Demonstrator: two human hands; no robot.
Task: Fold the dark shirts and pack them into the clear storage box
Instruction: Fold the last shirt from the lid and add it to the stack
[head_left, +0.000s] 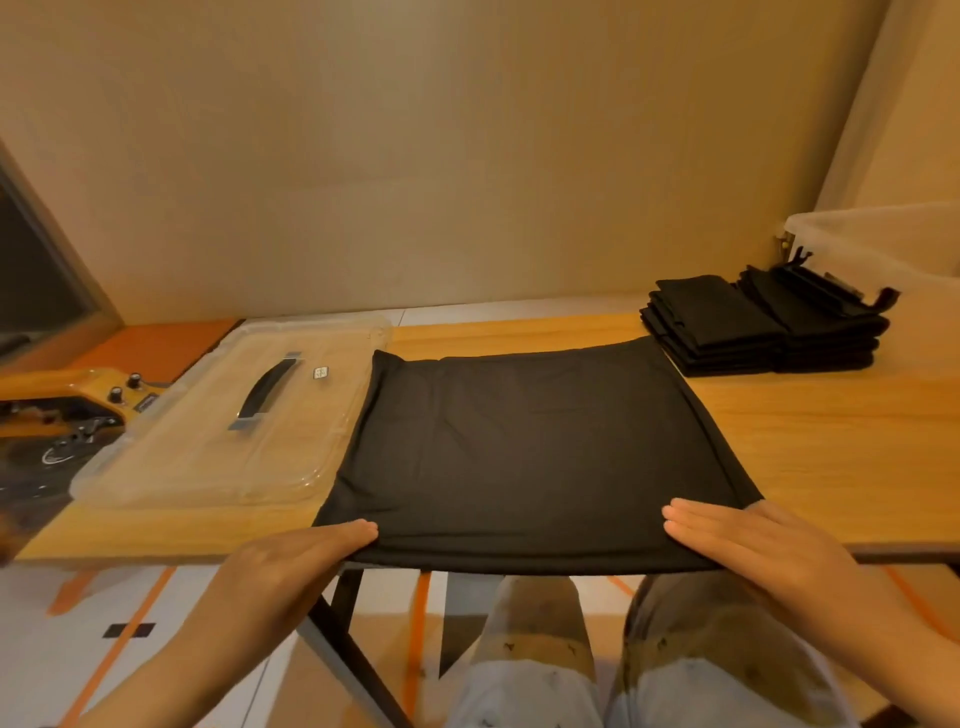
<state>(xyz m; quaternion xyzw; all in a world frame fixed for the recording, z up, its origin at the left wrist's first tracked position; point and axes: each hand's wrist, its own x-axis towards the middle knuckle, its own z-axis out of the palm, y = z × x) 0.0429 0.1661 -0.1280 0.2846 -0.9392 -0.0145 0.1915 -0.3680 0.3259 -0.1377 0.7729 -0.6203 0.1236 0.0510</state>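
Lower centre: I see the dark shirt (524, 452) flat on the tabletop (831, 441), long axis left to right, stretching up-frame from both hands. Left hand (291, 564) and right hand (753, 545) rest straight, unclenched fingers (691, 525) on its near corners, equally close.
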